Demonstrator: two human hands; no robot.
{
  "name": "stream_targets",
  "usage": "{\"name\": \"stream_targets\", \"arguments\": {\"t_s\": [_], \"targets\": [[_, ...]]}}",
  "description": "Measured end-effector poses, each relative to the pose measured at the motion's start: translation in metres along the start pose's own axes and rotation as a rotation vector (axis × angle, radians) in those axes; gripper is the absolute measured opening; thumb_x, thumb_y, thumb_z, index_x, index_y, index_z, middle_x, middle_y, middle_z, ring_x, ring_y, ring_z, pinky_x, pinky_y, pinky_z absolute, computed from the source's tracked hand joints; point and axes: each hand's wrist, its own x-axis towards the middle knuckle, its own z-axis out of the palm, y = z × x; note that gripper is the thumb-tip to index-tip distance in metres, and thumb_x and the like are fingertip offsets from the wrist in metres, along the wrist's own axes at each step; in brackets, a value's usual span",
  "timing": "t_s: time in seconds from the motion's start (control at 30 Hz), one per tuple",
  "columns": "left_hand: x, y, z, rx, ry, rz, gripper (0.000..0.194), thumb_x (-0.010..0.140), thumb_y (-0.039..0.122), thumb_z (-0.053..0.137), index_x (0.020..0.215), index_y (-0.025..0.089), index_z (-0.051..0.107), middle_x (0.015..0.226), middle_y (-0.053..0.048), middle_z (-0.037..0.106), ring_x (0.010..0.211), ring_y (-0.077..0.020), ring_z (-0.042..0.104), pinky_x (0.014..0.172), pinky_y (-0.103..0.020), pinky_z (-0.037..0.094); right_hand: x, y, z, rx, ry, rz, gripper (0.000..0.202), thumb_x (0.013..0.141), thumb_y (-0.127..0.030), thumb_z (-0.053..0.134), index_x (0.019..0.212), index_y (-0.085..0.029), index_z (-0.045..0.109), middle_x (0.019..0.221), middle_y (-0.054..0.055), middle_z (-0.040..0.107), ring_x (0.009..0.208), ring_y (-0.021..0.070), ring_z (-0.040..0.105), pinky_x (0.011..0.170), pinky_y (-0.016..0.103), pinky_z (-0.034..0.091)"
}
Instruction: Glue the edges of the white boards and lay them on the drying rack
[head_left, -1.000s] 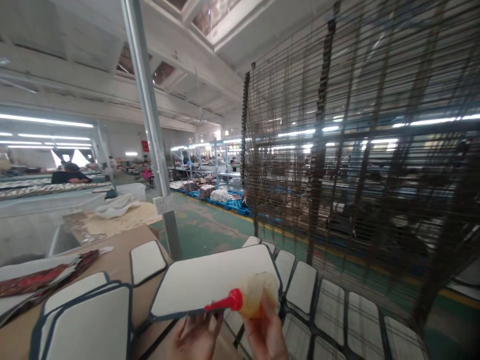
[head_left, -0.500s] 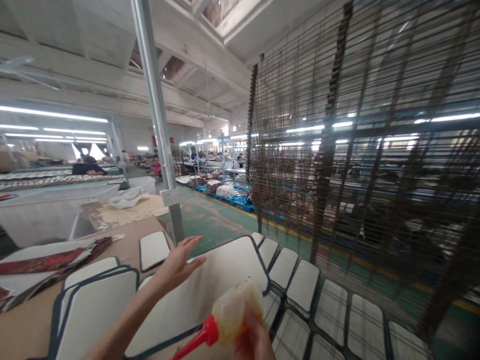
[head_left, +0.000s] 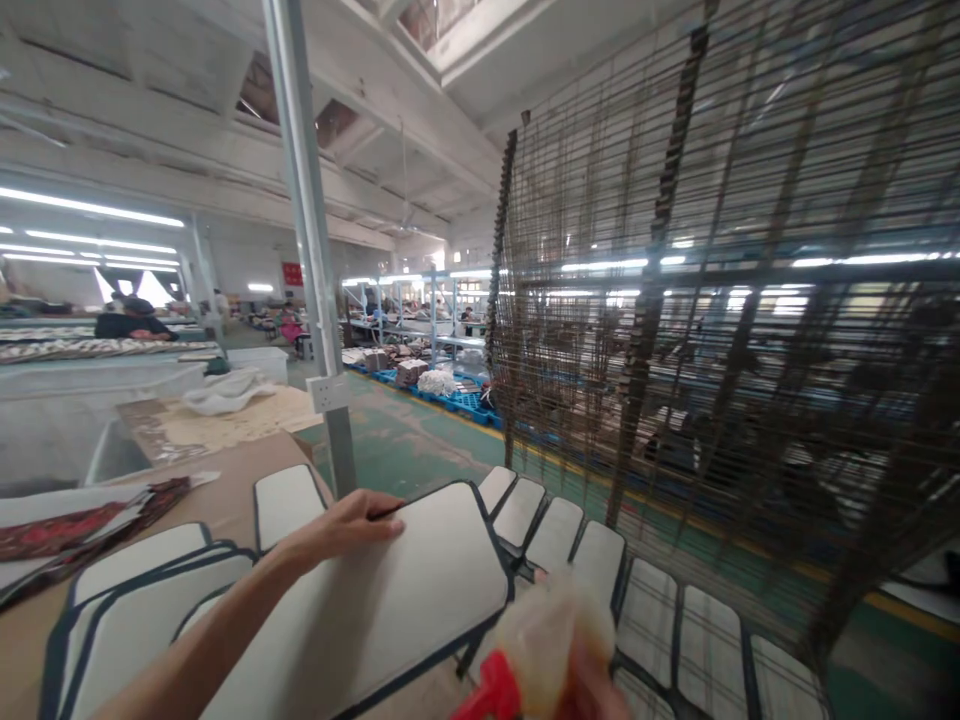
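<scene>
My left hand [head_left: 358,524] grips the far edge of a large white mat-like panel [head_left: 427,590] with dark edging and rounded corners, its thumb on top. In my right hand [head_left: 596,688] is a translucent squeeze bottle [head_left: 551,635] holding yellowish liquid. Its red nozzle [head_left: 495,688] points down and left, and the bottle is blurred by motion. Part of the panel's near side is cut off by the frame, and my left forearm covers some of it. A smaller edged panel [head_left: 289,505] lies just beyond my left forearm.
More edged panels [head_left: 165,610] overlap on the brown table [head_left: 232,470] at left, near patterned red fabric [head_left: 67,535]. Rows of small white pads [head_left: 555,530] lie at right before a tall wire rack [head_left: 645,330]. A metal post [head_left: 311,230] rises behind the table. A person [head_left: 133,320] sits far left.
My left hand has gone from open above the panel to closed on its far edge. The bottle in my right hand has moved right. The view has turned slightly right.
</scene>
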Motion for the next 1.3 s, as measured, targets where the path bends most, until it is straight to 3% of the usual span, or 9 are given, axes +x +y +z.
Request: {"name": "stream_targets", "arguments": {"t_s": [0.13, 0.27, 0.57, 0.77, 1.03, 1.3], "targets": [[-0.025, 0.006, 0.0, -0.112, -0.089, -0.043, 0.049, 0.078, 0.046, 0.063, 0.119, 0.019, 0.067, 0.097, -0.004, 0.074, 0.091, -0.0288, 0.065, 0.073, -0.028, 0.05, 0.026, -0.062, 0.029, -0.104, 0.009, -0.25, 0.049, 0.052, -0.035, 0.09, 0.097, -0.023, 0.073, 0.092, 0.007, 0.075, 0.083, 0.0264, 0.07, 0.08, 0.039, 0.057], [-0.043, 0.014, 0.002, -0.172, -0.184, -0.081, 0.048, 0.081, 0.045, 0.061, 0.121, 0.021, 0.066, 0.1, -0.005, 0.074, 0.086, -0.0275, 0.067, 0.072, -0.029, 0.051, 0.049, -0.091, 0.054, -0.203, -0.097, -0.388, 0.042, 0.051, -0.03, 0.091, 0.089, -0.022, 0.074, 0.08, 0.004, 0.074, 0.074, 0.0212, 0.069, 0.072, 0.032, 0.057], [-0.059, 0.025, 0.005, -0.202, -0.233, -0.083, 0.045, 0.079, 0.045, 0.063, 0.117, 0.02, 0.068, 0.096, -0.006, 0.074, 0.08, -0.0266, 0.068, 0.073, -0.032, 0.053, 0.054, -0.101, 0.062, -0.329, -0.205, -0.356, 0.047, 0.045, -0.033, 0.091, 0.086, -0.02, 0.072, 0.08, 0.006, 0.073, 0.072, 0.0255, 0.066, 0.08, 0.046, 0.052], [-0.064, 0.034, 0.011, -0.268, -0.237, -0.106, 0.041, 0.079, 0.042, 0.064, 0.114, 0.022, 0.07, 0.096, -0.006, 0.074, 0.086, -0.028, 0.068, 0.074, -0.031, 0.052, 0.052, -0.102, 0.06, -0.338, -0.247, -0.317, 0.051, 0.045, -0.033, 0.091, 0.09, -0.019, 0.072, 0.077, 0.006, 0.072, 0.069, 0.0246, 0.065, 0.075, 0.043, 0.053], [-0.068, 0.037, 0.013, -0.314, -0.245, -0.144, 0.044, 0.077, 0.042, 0.066, 0.115, 0.021, 0.07, 0.097, -0.007, 0.074, 0.092, -0.0315, 0.067, 0.074, -0.035, 0.053, 0.046, -0.103, 0.058, -0.355, -0.294, -0.309, 0.071, 0.045, -0.036, 0.091, 0.109, -0.02, 0.067, 0.08, 0.007, 0.073, 0.069, 0.0268, 0.067, 0.073, 0.044, 0.054], [-0.071, 0.025, 0.007, -0.217, -0.248, -0.138, 0.039, 0.083, 0.041, 0.061, 0.116, 0.021, 0.069, 0.102, -0.005, 0.074, 0.093, -0.0274, 0.068, 0.076, -0.029, 0.054, 0.043, -0.105, 0.057, -0.394, -0.363, -0.32, 0.062, 0.045, -0.038, 0.091, 0.101, -0.023, 0.07, 0.074, 0.004, 0.073, 0.066, 0.0262, 0.068, 0.071, 0.042, 0.058]]}}
